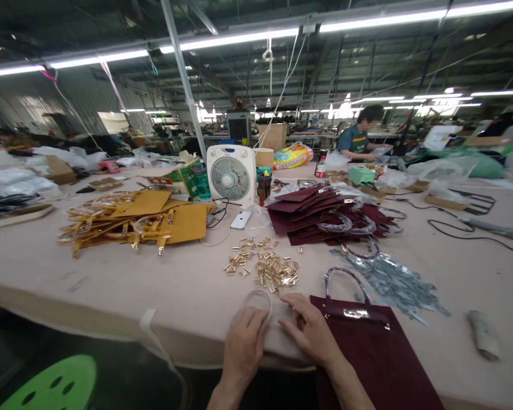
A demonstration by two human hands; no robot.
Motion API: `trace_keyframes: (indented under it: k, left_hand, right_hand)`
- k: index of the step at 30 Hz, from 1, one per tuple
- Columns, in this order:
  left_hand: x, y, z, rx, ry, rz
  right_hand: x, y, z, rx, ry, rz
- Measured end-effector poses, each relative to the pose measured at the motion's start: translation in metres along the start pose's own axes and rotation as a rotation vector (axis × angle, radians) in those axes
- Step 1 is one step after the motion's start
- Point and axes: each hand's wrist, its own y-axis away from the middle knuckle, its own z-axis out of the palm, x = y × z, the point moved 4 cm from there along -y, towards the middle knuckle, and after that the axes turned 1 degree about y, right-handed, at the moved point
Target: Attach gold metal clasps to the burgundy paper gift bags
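At the table's front edge, my left hand (245,336) is closed round a clear ring (257,295) that looks like a roll of tape. To its right is my right hand (310,327), thumb and forefinger apart, with nothing visible between them. Beside my right wrist lies a maroon handbag (367,347) with a plastic-wrapped handle and a gold plate. Small gold metal fittings (277,270) are heaped just beyond both hands. Flat grey metal pieces (397,285) spread out behind the maroon bag.
Yellow bag parts (171,222) are stacked at left, maroon ones (316,210) at centre right. A box fan (231,173) and a white phone (241,220) stand between. A co-worker (359,136) sits across the table. A green stool (55,384) is at lower left.
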Motion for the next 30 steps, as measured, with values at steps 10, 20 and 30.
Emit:
trace_keyframes:
  k: [10,20,30]
  left_hand:
    - [0.004,-0.002,-0.003,-0.056,0.02,0.031]
    - [0.005,-0.001,0.002,-0.084,-0.03,0.04]
    - [0.004,-0.018,0.011,-0.101,-0.1,0.103]
  right_hand:
    - [0.004,-0.004,0.009,-0.071,0.017,0.007]
    - [0.002,-0.007,0.009,-0.027,-0.001,-0.001]
    - [0.003,-0.003,0.005,0.027,0.025,0.017]
